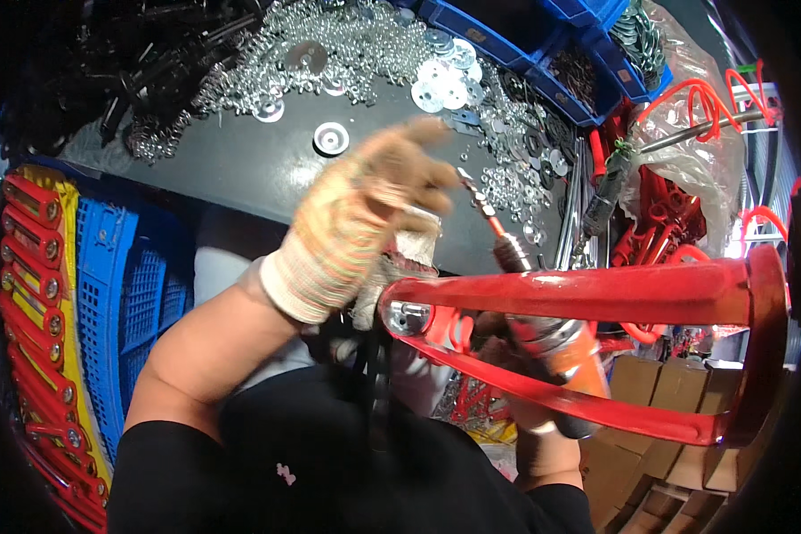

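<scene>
My left hand (365,209), in a pale knitted glove with a dirty palm, is raised over the bench's near edge. Motion smears its fingers, so whether they hold anything is unclear. Beside its fingertips is the long bit of a power screwdriver (578,356) with an orange body. My right hand (529,414) grips that driver, partly hidden behind a red forked metal frame (596,296). The frame stretches to the right, its silver-bushed end (408,317) near my left wrist. Under my left hand, a whitish wrapped object (416,240) is mostly covered.
A silver flanged disc (331,139) lies on the dark bench (240,169) near heaps of screws (347,44) and washers (440,80). Blue bins (489,36) stand behind. Red parts (36,267) and a blue crate (102,294) are left; cardboard boxes (676,392) lie right.
</scene>
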The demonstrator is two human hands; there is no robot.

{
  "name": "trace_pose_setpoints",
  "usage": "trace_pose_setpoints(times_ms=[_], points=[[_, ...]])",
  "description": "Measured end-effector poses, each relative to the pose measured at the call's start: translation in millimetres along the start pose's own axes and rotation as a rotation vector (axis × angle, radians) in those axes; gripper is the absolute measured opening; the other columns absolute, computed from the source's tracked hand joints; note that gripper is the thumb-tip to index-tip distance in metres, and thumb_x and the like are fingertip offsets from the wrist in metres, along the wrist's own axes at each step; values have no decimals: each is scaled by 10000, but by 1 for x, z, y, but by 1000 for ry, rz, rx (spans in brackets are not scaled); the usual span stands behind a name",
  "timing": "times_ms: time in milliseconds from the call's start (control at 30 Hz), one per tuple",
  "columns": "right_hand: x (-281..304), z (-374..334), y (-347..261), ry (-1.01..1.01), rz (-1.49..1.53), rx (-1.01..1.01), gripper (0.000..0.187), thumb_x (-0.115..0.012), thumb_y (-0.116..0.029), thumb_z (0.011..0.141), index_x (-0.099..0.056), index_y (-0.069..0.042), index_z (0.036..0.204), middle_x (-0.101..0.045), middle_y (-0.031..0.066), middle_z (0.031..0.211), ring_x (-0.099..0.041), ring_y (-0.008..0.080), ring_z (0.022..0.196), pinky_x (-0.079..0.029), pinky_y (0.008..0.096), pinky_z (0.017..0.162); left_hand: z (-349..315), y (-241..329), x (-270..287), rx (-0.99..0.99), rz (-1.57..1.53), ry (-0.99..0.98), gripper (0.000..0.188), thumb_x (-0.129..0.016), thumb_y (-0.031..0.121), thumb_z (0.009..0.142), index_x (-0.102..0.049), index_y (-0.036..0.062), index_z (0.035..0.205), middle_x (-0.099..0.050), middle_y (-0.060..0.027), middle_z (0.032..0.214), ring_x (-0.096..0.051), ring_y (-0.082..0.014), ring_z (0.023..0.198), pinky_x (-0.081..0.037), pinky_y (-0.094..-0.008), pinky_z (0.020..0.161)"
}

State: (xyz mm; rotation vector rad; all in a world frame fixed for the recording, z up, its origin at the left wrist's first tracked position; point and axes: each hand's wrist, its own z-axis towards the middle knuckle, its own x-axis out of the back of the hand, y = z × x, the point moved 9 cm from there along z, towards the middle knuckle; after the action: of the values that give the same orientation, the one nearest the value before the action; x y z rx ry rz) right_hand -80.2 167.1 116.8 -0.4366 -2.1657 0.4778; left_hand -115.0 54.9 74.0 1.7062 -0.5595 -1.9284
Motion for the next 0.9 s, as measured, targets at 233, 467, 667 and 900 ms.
trace_pose_setpoints(times_ms=[233,467,667,900], points=[[40,17,29,24,-110,-47,360,-687,-55,747,-624,-1,1098,-658,63,936,-627,166,798,-517,325,737,-68,-18,-19,-469,1416,-185,668,-762,284,491,-559,83,1094,-570,-85,1032,-531,-303,1017,-337,-509,988],[181,-113,157,92,-202,-75,360,-680,-46,748,-622,1,1100,-658,63,937,-627,167,797,-516,324,738,-63,-11,-25,-525,1277,-143,620,-758,286,527,-563,72,1075,-567,-114,988,-552,-309,961,-407,-460,898],[293,-166,198,191,-287,-58,359,-673,-38,749,-620,2,1102,-658,63,938,-627,168,797,-516,323,738,-62,-1,-22,-562,1229,-129,605,-763,336,545,-565,69,1050,-590,-123,920,-574,-318,888,-432,-429,826],[154,-43,88,257,-84,236,527,-658,-163,723,-562,7,1213,-672,84,1011,-637,172,882,-483,311,813,-63,-14,-37,-212,1121,-709,513,-784,189,526,-590,84,989,-622,-94,949,-591,-290,962,-346,-455,1017]])
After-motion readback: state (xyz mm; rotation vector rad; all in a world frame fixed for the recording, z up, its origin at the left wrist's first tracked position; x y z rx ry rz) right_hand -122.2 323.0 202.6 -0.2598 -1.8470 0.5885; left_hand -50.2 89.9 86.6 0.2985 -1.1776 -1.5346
